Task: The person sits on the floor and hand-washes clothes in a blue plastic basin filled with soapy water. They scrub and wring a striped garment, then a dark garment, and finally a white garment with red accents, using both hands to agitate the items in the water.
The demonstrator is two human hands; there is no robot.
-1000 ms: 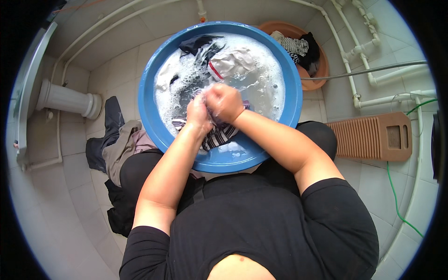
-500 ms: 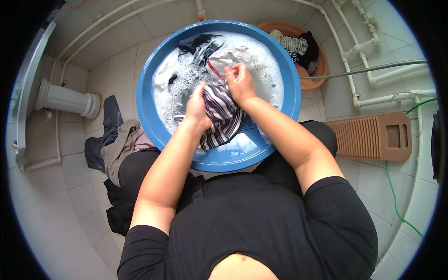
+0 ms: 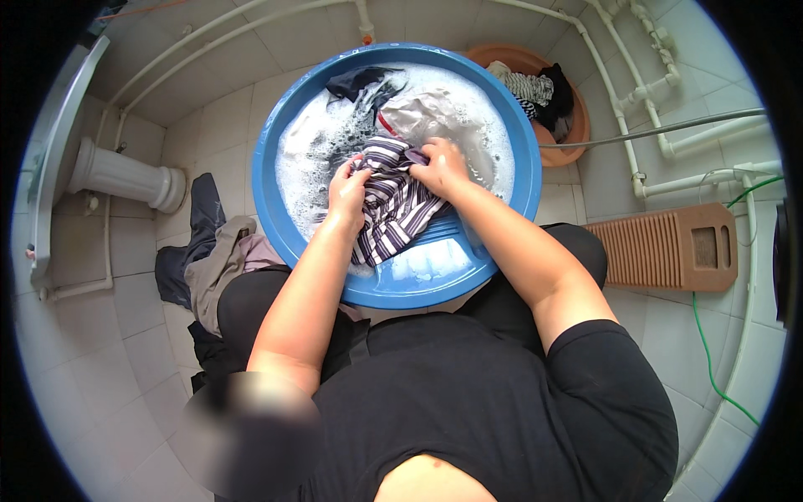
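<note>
A wet garment with dark and white stripes [image 3: 393, 213] lies bunched over the near, ribbed part of a large blue basin [image 3: 266, 192]. My left hand [image 3: 347, 197] grips its left side, fingers curled into the cloth. On its far right edge, my right hand [image 3: 441, 170] pinches a fold of the same garment. Just beyond my hands, a pale cloth with a red strip [image 3: 422, 113] floats in the suds. A dark cloth [image 3: 361, 84] is partly sunk near the basin's far left rim.
An orange basin [image 3: 577, 142] with black and patterned clothes [image 3: 535, 84] stands behind on the right. A brown washboard [image 3: 669, 247] lies to my right, near a green cord [image 3: 707, 360]. Clothes [image 3: 213, 251] are piled on the tiles at my left, before a white pedestal [image 3: 125, 176].
My right hand has come down from above the striped garment and now holds its edge. The garment is more spread out, with its upper part opened between my hands.
</note>
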